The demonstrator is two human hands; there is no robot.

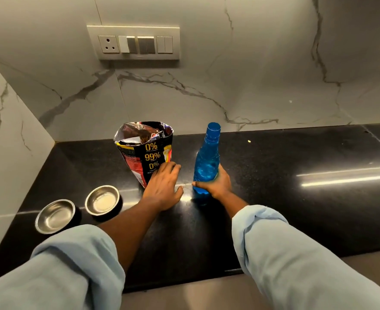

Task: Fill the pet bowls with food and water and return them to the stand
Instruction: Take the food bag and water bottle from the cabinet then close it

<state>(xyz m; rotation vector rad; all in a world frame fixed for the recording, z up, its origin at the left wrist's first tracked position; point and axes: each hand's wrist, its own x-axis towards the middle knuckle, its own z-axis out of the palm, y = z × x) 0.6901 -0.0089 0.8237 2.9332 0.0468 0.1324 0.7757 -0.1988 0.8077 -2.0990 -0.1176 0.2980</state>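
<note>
Right hand (215, 182) grips the blue bottle (207, 159); left hand (162, 186), fingers straight, seemingly touches the food bag (146, 151) just beyond it.

Two bowls (56, 216) (102, 200), shiny steel; food bag (145, 151), crinkled glossy foil; bottle (207, 162), translucent blue plastic; counter (296, 186), polished black stone; wall (251, 74), smooth veined marble.
</note>
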